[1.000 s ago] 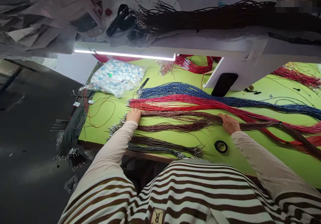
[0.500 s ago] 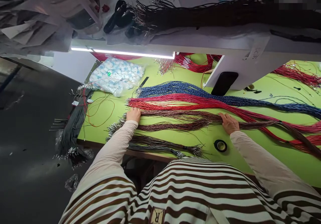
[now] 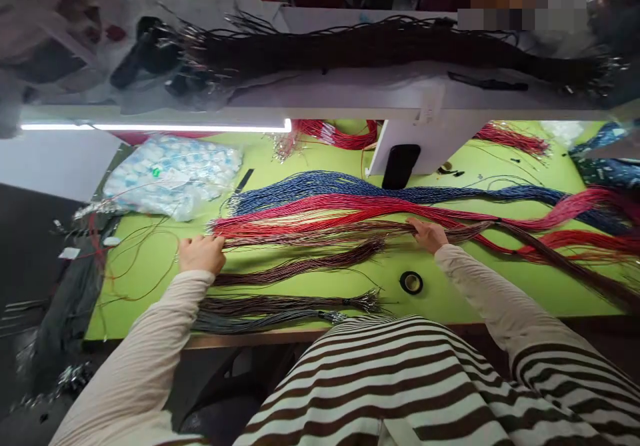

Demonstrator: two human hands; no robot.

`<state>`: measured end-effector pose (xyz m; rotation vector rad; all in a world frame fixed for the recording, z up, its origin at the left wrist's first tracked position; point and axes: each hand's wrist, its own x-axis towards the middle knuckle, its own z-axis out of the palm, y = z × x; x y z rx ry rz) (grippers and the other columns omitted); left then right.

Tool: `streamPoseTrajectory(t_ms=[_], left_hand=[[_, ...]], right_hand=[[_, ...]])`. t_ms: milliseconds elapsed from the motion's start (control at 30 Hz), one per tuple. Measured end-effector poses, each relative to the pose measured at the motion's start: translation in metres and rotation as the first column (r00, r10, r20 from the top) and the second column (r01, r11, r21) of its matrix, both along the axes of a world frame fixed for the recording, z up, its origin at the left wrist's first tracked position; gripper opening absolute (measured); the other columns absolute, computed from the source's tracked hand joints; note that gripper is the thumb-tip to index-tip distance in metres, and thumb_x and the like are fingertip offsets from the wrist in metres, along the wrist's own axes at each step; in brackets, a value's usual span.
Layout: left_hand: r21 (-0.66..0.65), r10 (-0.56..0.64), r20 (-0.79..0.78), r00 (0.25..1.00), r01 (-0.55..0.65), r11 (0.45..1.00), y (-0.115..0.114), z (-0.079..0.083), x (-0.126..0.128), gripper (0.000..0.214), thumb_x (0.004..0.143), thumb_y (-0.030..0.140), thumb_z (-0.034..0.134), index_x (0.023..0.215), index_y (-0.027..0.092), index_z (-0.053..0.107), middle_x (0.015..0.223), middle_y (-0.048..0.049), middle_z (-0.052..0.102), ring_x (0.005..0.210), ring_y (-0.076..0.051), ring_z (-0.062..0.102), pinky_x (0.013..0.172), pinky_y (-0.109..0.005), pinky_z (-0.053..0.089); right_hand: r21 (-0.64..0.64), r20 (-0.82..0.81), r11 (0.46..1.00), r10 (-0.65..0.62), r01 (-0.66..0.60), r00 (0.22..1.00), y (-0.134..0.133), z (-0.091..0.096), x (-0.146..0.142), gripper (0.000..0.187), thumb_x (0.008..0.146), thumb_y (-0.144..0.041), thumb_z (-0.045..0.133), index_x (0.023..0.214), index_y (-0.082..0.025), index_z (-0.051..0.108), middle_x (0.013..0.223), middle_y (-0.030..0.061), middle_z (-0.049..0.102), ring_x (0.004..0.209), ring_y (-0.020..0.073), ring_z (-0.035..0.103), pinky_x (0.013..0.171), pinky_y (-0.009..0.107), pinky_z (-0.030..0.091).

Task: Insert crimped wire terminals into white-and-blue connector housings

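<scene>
My right hand is closed around a bundle of twisted brown wires, which lies against a long bundle of twisted red wires. My left hand rests on the green table just left of the bundle's end, holding nothing visible. Thin loose wires lie near it. A bundle of twisted blue wires runs beyond the red one. Another brown bundle lies nearer me, below both hands.
A plastic bag of white packets lies at the table's far left. A black phone leans on a white shelf support. A dark wire bundle lies on the shelf. A black tape roll sits by the near edge.
My left hand has moved left, off the brown wires, toward the bundle's end. My right hand now grips the brown bundle. The view has swung, shifting the table left.
</scene>
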<state>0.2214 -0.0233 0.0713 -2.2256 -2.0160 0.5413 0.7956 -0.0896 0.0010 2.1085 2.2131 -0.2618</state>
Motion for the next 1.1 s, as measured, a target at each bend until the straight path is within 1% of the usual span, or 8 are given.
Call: streamPoseTrajectory(t_ms=[67,167,233,400,533,800,933,1100], left_hand=[[0.002,0.032,0.010,0.999,-0.032,0.999,0.008,0.004,-0.003,0.023,0.073,0.016,0.045,0.083,0.022,0.065,0.083,-0.0098,0.068,0.091,-0.029,0.059,0.087,-0.045,0.043],[-0.004,0.098,0.065,0.993,-0.098,0.995,0.025,0.008,-0.002,0.025,0.076,0.023,0.042,0.088,0.025,0.063,0.078,-0.0043,0.067,0.078,-0.025,0.060,0.070,-0.035,0.048],[0.012,0.126,0.119,0.985,-0.129,0.992,0.037,0.010,0.002,0.025,0.077,0.024,0.042,0.090,0.024,0.063,0.079,-0.0033,0.067,0.078,-0.024,0.060,0.067,-0.032,0.048],[0.064,0.174,0.213,0.961,-0.191,0.979,0.063,0.013,0.023,0.023,0.078,0.021,0.042,0.087,0.018,0.063,0.085,-0.0088,0.067,0.086,-0.029,0.061,0.072,-0.037,0.049],[0.055,0.185,0.234,0.955,-0.202,0.978,0.077,0.008,0.034,0.024,0.079,0.019,0.045,0.093,0.015,0.065,0.098,-0.0134,0.067,0.089,-0.029,0.061,0.076,-0.038,0.048],[0.040,0.105,0.284,0.953,-0.121,0.992,0.082,-0.013,0.035,0.026,0.080,0.014,0.045,0.094,0.015,0.067,0.110,-0.0123,0.064,0.097,-0.025,0.060,0.084,-0.035,0.047],[0.033,0.040,0.346,0.937,-0.054,0.998,0.079,-0.026,0.034,0.040,0.078,0.011,0.044,0.110,0.019,0.066,0.114,-0.0084,0.066,0.105,-0.023,0.058,0.093,-0.034,0.045],[0.053,-0.010,0.402,0.916,-0.013,0.999,0.071,-0.043,0.031,0.057,0.073,0.010,0.045,0.126,0.022,0.060,0.122,-0.0064,0.062,0.114,-0.022,0.055,0.101,-0.031,0.042]], right_hand=[[0.016,-0.019,0.999,-0.030,0.030,0.999,0.003,0.008,0.004,0.048,0.083,-0.018,0.047,0.131,-0.021,0.053,0.120,0.0070,0.065,0.103,0.0217,0.062,0.084,0.030,0.046],[0.049,-0.042,0.996,-0.076,0.078,0.996,0.012,0.019,0.009,0.045,0.085,-0.018,0.046,0.130,-0.023,0.053,0.120,0.0058,0.064,0.105,0.0208,0.061,0.088,0.030,0.046],[0.070,-0.054,0.992,-0.102,0.106,0.993,0.022,0.023,0.011,0.046,0.084,-0.018,0.049,0.129,-0.021,0.054,0.118,0.0069,0.065,0.105,0.0212,0.060,0.089,0.031,0.045],[0.098,-0.098,0.985,-0.132,0.142,0.986,0.044,0.020,0.013,0.047,0.079,-0.015,0.052,0.127,-0.017,0.056,0.114,0.0102,0.066,0.105,0.0223,0.057,0.093,0.032,0.044],[0.073,-0.135,0.983,-0.159,0.170,0.978,0.052,0.011,0.013,0.042,0.080,-0.013,0.048,0.121,-0.015,0.060,0.115,0.0111,0.065,0.103,0.0229,0.058,0.093,0.034,0.044],[0.053,-0.138,0.975,-0.205,0.214,0.969,0.048,-0.004,0.012,0.043,0.079,-0.014,0.046,0.120,-0.015,0.060,0.124,0.0108,0.060,0.108,0.0253,0.056,0.096,0.039,0.041],[0.060,-0.122,0.968,-0.237,0.245,0.964,0.044,-0.006,0.011,0.044,0.080,-0.016,0.045,0.122,-0.016,0.059,0.124,0.0114,0.059,0.110,0.0276,0.055,0.096,0.042,0.041],[0.062,-0.122,0.968,-0.234,0.242,0.965,0.040,-0.008,0.013,0.047,0.080,-0.016,0.044,0.126,-0.016,0.056,0.123,0.0116,0.060,0.111,0.0271,0.054,0.094,0.039,0.043]])
